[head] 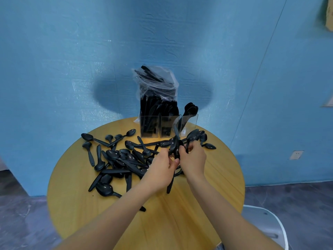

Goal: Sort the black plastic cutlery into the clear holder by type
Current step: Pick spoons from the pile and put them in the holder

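While both forearms reach in from the near edge of the table [75, 204], the hands meet over its middle. The left hand [160, 170] curls its fingers round a bunch of black handles, one end poking out below the wrist; the right hand [193, 159] also curls round spoons [195, 136], whose bowls fan up past its fingers. Exactly how many pieces each hand holds I cannot tell, since the fingers overlap and the plastic blurs into one dark mass.

Left of the hands lies the loose pile [117, 159], mostly spoons, tangled and crossed. These pieces look light, thin and glossy, so I judge they will slide on each other and flex a little; taking them by the handles, bowls aligned, should keep a bundle square.

Farther off stands the holder [168, 126], with three clear compartments: the left and middle ones are packed with dark cutlery whose types are hard to make out, and the right one holds a few spoons leaning right. Behind it a bag [156, 82] of more cutlery rises, its contents unclear through the crumpled film.
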Tool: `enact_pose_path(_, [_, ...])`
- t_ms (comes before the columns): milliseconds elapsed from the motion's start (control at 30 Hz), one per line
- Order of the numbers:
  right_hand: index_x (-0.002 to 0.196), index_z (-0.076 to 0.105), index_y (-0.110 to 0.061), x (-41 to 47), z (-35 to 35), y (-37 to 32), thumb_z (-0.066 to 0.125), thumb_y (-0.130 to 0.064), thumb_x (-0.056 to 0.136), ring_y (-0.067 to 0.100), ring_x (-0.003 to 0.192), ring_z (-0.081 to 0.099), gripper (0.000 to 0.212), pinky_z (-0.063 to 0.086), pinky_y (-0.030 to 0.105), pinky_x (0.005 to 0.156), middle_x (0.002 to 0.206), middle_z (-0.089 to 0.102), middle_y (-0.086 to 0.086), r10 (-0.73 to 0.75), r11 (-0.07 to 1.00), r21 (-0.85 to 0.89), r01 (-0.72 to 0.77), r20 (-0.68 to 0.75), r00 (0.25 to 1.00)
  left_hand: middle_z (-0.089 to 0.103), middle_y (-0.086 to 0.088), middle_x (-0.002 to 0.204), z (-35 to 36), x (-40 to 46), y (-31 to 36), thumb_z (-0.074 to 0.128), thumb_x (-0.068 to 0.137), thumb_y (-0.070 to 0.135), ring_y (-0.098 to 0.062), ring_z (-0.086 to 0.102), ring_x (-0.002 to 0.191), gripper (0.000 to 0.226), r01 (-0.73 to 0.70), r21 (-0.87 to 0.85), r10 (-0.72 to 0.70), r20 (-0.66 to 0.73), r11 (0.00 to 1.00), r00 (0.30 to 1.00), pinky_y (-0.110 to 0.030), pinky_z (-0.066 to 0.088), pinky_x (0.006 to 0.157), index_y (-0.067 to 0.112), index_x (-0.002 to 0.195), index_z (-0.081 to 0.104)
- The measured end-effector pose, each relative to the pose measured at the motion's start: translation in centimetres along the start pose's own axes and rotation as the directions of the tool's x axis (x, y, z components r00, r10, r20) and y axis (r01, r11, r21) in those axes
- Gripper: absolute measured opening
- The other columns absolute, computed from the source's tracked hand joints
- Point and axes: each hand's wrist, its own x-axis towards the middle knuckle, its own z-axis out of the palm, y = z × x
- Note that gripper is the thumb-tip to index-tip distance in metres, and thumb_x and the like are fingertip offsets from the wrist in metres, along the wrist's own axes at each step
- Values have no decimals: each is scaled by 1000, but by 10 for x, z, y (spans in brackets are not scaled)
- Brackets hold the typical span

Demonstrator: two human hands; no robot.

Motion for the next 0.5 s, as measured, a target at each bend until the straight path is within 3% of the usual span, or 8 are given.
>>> enact_pose_path(167, [81,52,-7,-1,0,0,56,-17,93,10,64,48,16,36,16,53,73,52,-1,14,999,33,-15,37,999,50,-4,76,3,1,0,42,100,20,-12,44,57,11,-7,53,4,69,999,998,-19,31,45,12,99,36])
enact_pose_path(267, [89,61,-6,-1,-1,8,57,-18,93,20,78,63,13,56,36,70,85,64,5,56,988,135,-73,128,990,51,-2,79,-2,3,-3,40,101,23,-11,45,61,11,19,63,-28,140,998,990,-23,35,52,13,98,37])
enact_pose_path(367, [90,61,-8,-2,-7,12,56,-14,94,22,87,67,9,58,38,76,95,66,11,88,958,249,-140,211,974,53,2,83,-8,5,-2,36,102,24,-7,45,64,11,49,47,-57,180,998,982,-19,34,51,18,93,38])
enact_pose_path(500, [86,61,-17,1,-14,12,53,-11,95,21,86,68,13,57,39,80,95,68,8,76,964,231,-131,234,969,54,7,82,-9,7,-3,34,102,23,-8,51,72,15,57,45,-63,161,997,985,-20,41,58,16,94,44])
